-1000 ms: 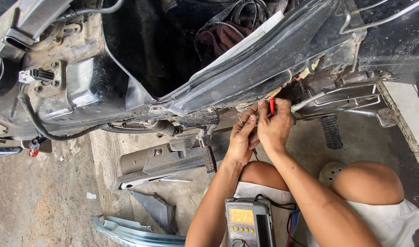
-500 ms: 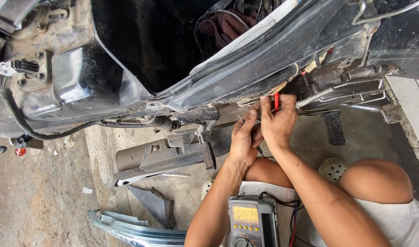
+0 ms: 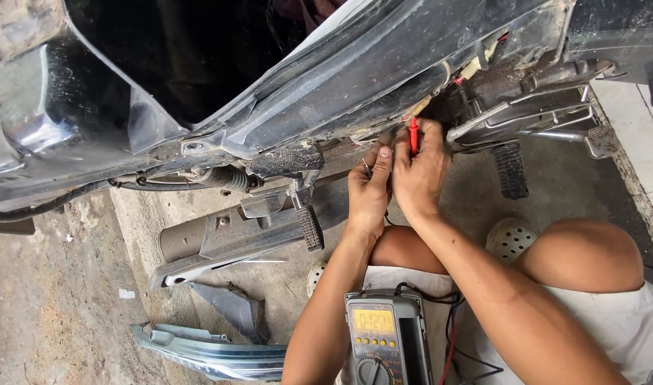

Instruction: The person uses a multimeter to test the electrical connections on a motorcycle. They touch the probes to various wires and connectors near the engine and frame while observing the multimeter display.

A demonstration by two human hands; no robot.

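Near the upper centre of the frame, the right hand (image 3: 420,175) pinches a red probe (image 3: 413,135) against the motorcycle's underside (image 3: 355,78). The left hand (image 3: 369,189) is curled closed beside it (holding a thin dark probe, I think), and the multimeter (image 3: 383,339) rests at the bottom.

Red probe (image 3: 413,135), grey multimeter (image 3: 388,341) with yellow screen, black bodywork (image 3: 355,64), white shorts (image 3: 611,324)

1 head-worn camera looks steeply down, close over hands and motorcycle (image 3: 326,107) underside.
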